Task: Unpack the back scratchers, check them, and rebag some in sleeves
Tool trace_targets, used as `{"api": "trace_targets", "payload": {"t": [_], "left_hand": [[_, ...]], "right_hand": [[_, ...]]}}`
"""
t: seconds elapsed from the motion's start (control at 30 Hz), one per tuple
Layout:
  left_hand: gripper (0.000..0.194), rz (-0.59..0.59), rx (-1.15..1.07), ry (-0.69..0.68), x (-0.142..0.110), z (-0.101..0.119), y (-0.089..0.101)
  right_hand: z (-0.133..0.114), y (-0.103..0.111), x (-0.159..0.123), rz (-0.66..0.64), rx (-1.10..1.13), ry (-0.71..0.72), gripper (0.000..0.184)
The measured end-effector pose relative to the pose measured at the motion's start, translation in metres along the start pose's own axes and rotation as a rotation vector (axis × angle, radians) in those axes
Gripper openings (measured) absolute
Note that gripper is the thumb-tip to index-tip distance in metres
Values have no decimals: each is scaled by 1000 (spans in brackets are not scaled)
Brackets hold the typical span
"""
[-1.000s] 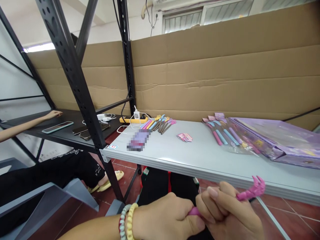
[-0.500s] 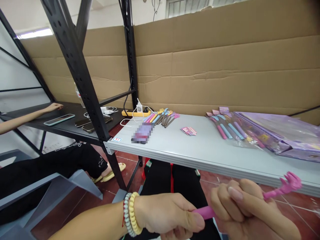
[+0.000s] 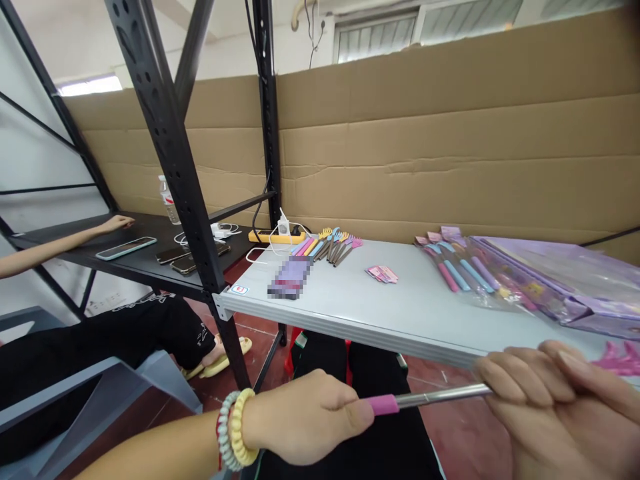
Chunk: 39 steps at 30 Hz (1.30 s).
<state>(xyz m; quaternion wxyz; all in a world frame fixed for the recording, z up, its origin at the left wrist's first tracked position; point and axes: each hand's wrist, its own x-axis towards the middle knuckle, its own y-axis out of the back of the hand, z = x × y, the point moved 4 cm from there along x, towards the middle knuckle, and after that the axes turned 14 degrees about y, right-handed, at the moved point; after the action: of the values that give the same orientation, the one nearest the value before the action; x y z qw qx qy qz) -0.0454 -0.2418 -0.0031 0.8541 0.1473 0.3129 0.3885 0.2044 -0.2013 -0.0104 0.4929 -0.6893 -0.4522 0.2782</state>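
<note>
A pink telescopic back scratcher [image 3: 440, 396] is stretched between my hands above my lap, with a length of silver rod showing. My left hand [image 3: 305, 417], with coiled bands at the wrist, is closed round its pink handle. My right hand [image 3: 560, 410] is closed round the end near the pink claw head [image 3: 620, 360], which sticks out past the fingers. Beyond, on the white table [image 3: 340, 313], several unwrapped back scratchers [image 3: 327, 248] lie fanned out. Small pink cards [image 3: 383, 274] rest to their right. More back scratchers in clear bags [image 3: 465, 270] lie farther right.
A large purple plastic package [image 3: 560, 287] covers the table's right end. At the left are a pixelated phone-like item [image 3: 290, 277], a yellow power strip [image 3: 277, 237] and a black metal post [image 3: 173, 147]. Another person's arm [image 3: 75, 240] rests on the black table, near a phone [image 3: 126, 248].
My hands have moved apart, the right hand going right and the left hand slightly left. The back scratcher has been pulled longer, exposing its silver rod. The camera view has tilted up a little.
</note>
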Motion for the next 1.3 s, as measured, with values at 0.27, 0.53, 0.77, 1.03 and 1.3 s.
{"api": "trace_targets", "payload": {"t": [0.27, 0.53, 0.77, 1.03, 1.3], "left_hand": [[45, 332, 341, -8, 22, -6, 15], [41, 559, 528, 14, 35, -12, 32], [43, 644, 575, -81, 49, 13, 28], [41, 543, 659, -125, 40, 33, 3], [43, 52, 300, -42, -7, 19, -25]], "right_hand": [[54, -8, 3, -242, -101, -9, 49], [77, -12, 12, -255, -44, -2, 45], [104, -27, -10, -335, 29, -143, 43], [78, -42, -37, -460, -83, -60, 54], [13, -23, -96, -558, -304, -22, 35]]}}
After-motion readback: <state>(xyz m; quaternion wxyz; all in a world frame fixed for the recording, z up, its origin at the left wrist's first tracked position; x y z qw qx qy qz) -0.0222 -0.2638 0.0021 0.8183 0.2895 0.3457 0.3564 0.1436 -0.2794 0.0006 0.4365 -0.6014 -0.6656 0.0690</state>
